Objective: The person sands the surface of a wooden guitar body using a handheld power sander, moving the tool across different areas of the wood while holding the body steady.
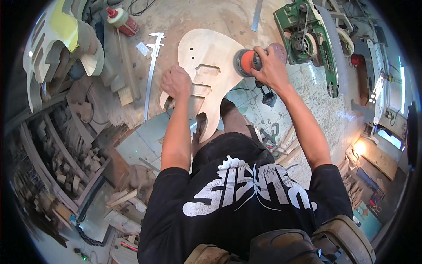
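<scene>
A pale wooden guitar body (215,53) lies on the workbench (171,20), its horned end reaching past the near edge toward me. Two rectangular pockets and two small dark holes are cut in it. My left hand (176,82) is closed at the body's left side, fingers curled down against the wood. At the right edge of the body, my right hand (271,68) grips an orange and dark grey handheld sander (247,62). A brownish round disc (278,52) shows just beyond that hand. Whether the sander's pad touches the wood I cannot tell.
Left of the body lie a caliper (154,70), wooden strips (126,66) and a red and white bottle (123,21). Shaped wooden pieces (66,48) hang at far left above racks of offcuts (83,167). A green belt machine (303,44) stands right; a metal ruler (256,16) lies farther back.
</scene>
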Tool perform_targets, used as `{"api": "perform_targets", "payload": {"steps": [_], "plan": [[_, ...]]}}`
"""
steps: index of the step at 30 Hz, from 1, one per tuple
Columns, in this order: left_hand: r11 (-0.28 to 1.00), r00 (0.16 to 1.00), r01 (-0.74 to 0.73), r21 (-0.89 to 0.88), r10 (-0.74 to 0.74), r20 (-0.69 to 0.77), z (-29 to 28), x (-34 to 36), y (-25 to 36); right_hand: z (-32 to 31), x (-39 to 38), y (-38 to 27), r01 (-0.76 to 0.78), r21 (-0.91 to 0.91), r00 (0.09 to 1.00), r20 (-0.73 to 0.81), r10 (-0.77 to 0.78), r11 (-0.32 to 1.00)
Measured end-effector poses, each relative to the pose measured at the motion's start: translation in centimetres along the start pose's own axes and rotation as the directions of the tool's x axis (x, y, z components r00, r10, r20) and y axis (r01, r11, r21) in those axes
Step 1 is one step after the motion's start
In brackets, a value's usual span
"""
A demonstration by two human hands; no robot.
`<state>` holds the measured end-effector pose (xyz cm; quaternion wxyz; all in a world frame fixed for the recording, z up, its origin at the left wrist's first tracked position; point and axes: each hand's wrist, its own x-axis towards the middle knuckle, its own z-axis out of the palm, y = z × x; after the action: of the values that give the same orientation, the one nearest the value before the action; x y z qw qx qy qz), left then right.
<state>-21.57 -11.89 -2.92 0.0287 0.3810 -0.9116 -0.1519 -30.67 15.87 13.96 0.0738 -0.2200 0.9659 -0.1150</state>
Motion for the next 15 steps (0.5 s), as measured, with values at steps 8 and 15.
{"api": "perform_targets", "payload": {"steps": [8,15], "plan": [[1.000,1.000,0.004,0.007,-0.004,0.023,-0.3,-0.1,-0.3,1.4,-1.5,-4.4,0.184,0.012,0.970,0.163,-0.183,0.983],[1.000,0.999,-0.010,0.005,0.010,-0.034,0.2,-0.1,0.1,-0.3,5.1,1.5,-0.067,-0.025,0.996,0.063,0.068,0.997]]}}
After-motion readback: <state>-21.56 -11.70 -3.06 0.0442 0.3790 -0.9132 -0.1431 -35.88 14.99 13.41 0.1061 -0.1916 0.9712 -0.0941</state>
